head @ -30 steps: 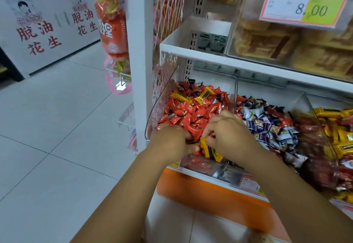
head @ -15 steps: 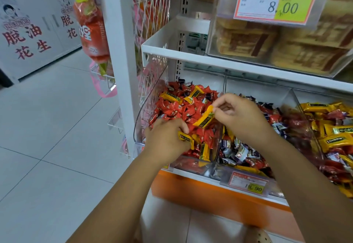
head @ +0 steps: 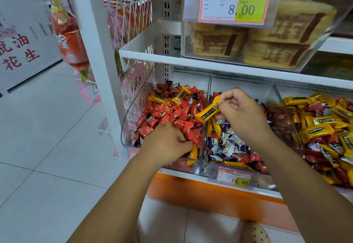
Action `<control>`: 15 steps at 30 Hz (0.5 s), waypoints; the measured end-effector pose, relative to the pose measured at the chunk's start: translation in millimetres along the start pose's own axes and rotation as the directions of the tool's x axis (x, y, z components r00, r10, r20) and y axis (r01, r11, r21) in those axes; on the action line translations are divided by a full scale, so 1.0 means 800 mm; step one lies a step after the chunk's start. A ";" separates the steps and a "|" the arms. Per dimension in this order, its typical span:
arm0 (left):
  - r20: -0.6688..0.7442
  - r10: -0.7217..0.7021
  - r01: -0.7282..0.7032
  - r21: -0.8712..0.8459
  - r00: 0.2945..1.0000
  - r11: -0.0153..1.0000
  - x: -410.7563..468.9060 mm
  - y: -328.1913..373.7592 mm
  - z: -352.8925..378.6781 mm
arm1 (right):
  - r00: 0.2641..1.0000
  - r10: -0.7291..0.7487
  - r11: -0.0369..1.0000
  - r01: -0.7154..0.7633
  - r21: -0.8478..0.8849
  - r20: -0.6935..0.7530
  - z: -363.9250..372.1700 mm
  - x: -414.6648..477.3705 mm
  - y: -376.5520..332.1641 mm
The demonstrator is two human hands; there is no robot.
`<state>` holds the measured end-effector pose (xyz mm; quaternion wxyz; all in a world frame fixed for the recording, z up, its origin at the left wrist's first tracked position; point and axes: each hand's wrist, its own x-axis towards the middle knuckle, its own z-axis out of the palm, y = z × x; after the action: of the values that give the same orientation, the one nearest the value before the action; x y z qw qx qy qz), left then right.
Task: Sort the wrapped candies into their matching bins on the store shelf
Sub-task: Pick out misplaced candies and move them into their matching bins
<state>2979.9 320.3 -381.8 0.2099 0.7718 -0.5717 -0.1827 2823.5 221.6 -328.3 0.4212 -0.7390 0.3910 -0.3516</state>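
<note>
**A:** Which step am I looking at?

**B:** I'm mid-carry. My right hand (head: pixel 242 113) pinches a yellow oblong foil-wrapped candy (head: pixel 208 112) by one end between thumb and fingertips. It's lifted above the divider between the clear plastic bin of red wrapped candies (head: pixel 131 113) and the middle bin of purple-and-white packets (head: pixel 229 143).

**A:** And the left hand?

**B:** My left hand (head: pixel 168 143) is curled down into the red heap near the front wall. A second yellow wrapper (head: pixel 193 153) lies at its fingertips, but I cannot tell whether it grips it.

**A:** What next?

**B:** I judge the held candy belongs in the right-side bin of yellow bars (head: pixel 315 128). So the right hand must cross over the middle bin and release there. Two yellow strays (head: pixel 158 99) on top of the red heap also need picking out.
</note>
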 end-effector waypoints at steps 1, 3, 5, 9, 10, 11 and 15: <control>0.044 -0.027 0.022 0.110 0.999 0.994 0.001 0.003 0.006 | 1.000 0.000 1.000 0.000 0.004 0.004 -0.002 -0.002 0.001; 0.080 -0.084 0.061 0.258 0.993 0.964 0.006 0.010 0.013 | 1.000 -0.003 1.000 0.003 0.017 -0.002 -0.007 -0.005 0.004; 0.107 -0.121 0.083 0.301 0.987 0.950 0.009 0.016 0.015 | 1.000 0.016 0.999 -0.015 0.047 -0.020 -0.012 -0.009 0.006; 0.169 -0.167 0.154 0.088 0.971 0.984 0.010 0.013 0.006 | 0.996 0.087 0.988 -0.083 0.130 -0.022 -0.023 -0.012 0.012; 0.160 -0.170 0.170 0.014 0.972 0.985 0.009 0.010 -0.001 | 0.995 0.098 0.987 -0.093 0.130 -0.028 -0.027 -0.012 0.014; 0.139 -0.167 0.173 -0.028 0.976 0.985 0.007 0.006 -0.009 | 0.993 0.110 0.986 -0.104 0.131 -0.038 -0.030 -0.011 0.015; 0.042 -0.181 0.186 -0.231 0.983 0.955 -0.006 -0.007 -0.040 | 0.990 0.135 0.978 -0.127 0.164 -0.037 -0.039 -0.008 0.014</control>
<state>2999.7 330.1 -357.8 0.2759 0.7894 -0.4742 -0.2753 2791.2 213.0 -327.1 0.4923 -0.6667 0.4190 -0.3710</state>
